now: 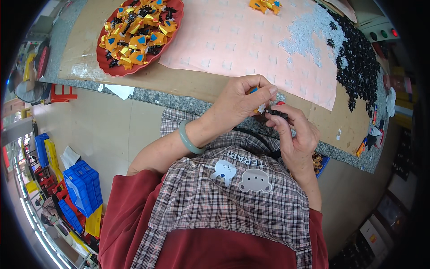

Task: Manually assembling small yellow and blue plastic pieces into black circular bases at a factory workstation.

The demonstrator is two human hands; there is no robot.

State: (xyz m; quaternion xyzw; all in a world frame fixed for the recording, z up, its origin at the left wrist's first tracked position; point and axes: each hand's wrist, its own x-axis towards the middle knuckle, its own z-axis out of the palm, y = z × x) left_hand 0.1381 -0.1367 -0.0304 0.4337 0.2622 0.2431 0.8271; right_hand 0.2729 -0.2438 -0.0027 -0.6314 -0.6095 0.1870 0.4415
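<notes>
My left hand [237, 98], with a pale green bangle at the wrist, pinches a small orange plastic toy part with a bit of blue; the fingers cover most of it. Beside its fingertips shows a small white star-shaped piece [261, 109]. In my right hand [299, 130], thumb and fingers close on a small black plastic piece [277, 113], its end against the white piece. Both hands meet just over the table's near edge. A red spot [281, 103] shows behind the right fingers; I cannot tell what it is.
A red scalloped plate [112, 70] heaped with orange, yellow, blue and black toy parts stands back left. On the pink sheet [251, 54] lie an orange part [265, 5] and scattered white pieces [309, 38]. Black pieces [358, 67] spread at right. Blue crates [83, 186] stand left.
</notes>
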